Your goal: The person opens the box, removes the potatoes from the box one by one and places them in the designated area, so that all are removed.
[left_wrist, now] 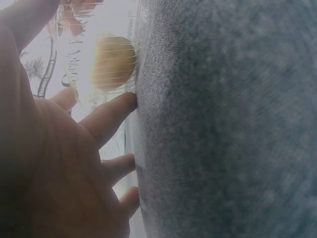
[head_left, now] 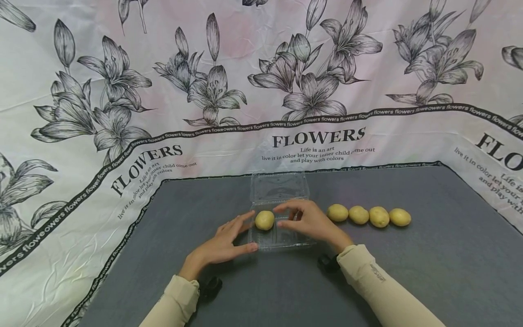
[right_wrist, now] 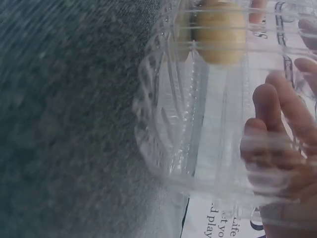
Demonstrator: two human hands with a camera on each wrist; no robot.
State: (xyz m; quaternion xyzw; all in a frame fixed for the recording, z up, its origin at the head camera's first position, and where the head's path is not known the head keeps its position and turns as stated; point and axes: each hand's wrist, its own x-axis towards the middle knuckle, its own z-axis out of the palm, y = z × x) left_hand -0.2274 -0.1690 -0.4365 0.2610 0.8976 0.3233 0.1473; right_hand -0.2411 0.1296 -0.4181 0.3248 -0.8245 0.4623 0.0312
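A clear plastic clamshell box (head_left: 294,238) stands on the grey cloth, its lid (head_left: 279,186) raised at the back. One yellow potato (head_left: 264,220) lies in the box's left part; through the clear wall the potato (left_wrist: 115,63) also appears in the left wrist view. My left hand (head_left: 224,243) rests at the box's left side, fingers spread and thumb by the front left corner. Over the box's right part hovers my right hand (head_left: 308,220), its thumb and fingers apart, just right of the potato. In the right wrist view that hand (right_wrist: 282,144) shows behind the clear wall.
Several more yellow potatoes (head_left: 358,215) lie in a row on the grey cloth (head_left: 408,272), right of the box. A white floral cloth (head_left: 229,154) hangs behind and along both sides.
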